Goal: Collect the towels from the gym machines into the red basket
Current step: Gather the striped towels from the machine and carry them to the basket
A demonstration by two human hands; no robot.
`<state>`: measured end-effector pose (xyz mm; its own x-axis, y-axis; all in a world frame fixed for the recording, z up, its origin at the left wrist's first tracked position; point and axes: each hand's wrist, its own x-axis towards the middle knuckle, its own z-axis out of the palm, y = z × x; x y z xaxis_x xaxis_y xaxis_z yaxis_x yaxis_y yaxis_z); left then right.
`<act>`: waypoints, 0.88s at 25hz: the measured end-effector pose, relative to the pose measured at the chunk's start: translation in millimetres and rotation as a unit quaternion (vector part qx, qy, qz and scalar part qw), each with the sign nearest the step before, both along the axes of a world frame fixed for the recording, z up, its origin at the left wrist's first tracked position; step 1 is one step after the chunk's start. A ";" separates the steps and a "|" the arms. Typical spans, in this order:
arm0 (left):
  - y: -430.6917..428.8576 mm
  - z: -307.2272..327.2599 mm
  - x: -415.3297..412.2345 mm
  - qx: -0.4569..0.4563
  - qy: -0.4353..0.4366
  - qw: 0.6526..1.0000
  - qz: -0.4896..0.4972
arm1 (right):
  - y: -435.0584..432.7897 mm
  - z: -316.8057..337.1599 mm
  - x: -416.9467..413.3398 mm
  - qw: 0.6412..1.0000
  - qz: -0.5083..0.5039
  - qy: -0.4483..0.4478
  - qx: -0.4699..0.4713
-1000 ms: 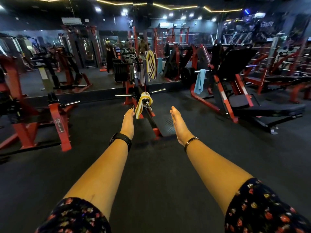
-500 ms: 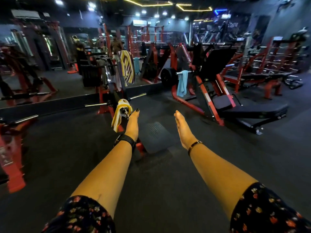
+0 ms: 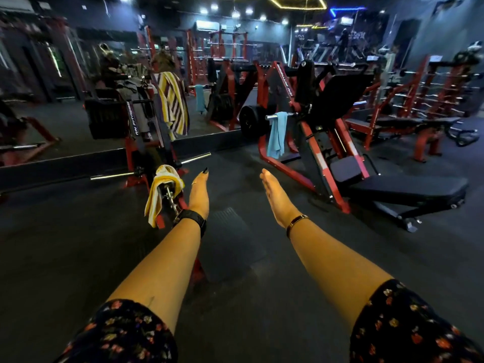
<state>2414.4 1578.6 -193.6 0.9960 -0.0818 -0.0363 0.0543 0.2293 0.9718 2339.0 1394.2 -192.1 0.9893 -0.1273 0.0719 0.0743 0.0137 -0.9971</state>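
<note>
**Yellow towel [image 3: 154,200] sits just left of the left hand**

Towel draped over the near end of a low machine's handle [image 3: 169,196] and hanging down its left side, so the long axis runs roughly vertical. Left hand [image 3: 199,195] is just beside it — fingers straight, holding nothing. Right hand [image 3: 277,199] is farther off, also flat and empty. Blue towel [image 3: 277,134] hangs from a chrome peg [image 3: 270,117] beyond. Red basket not in view — contents unknown.

Left grip [image 3: 199,191]; right grip [image 3: 275,197] (both flat)
</note>
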 end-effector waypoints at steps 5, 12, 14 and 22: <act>-66.8 7.2 136.8 -0.009 0.001 0.999 0.032 | -70.7 4.4 142.3 0.999 0.033 0.020 -0.023; -136.9 -0.3 315.9 -0.021 0.004 0.996 0.085 | -153.4 -6.4 326.4 0.997 0.064 0.030 -0.020; -159.9 -2.8 365.9 -0.028 -0.002 0.996 0.091 | -172.4 -6.7 386.6 0.997 0.072 0.032 -0.027; -198.7 -14.6 554.7 -0.047 0.019 0.988 0.144 | -221.5 -1.1 620.5 0.988 0.140 0.053 -0.032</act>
<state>2969.1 1379.9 -208.3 0.9764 0.2001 -0.0808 0.0105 0.3298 0.9440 2959.5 1172.7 -193.2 0.9874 0.1543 -0.0357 -0.0293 -0.0440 -0.9986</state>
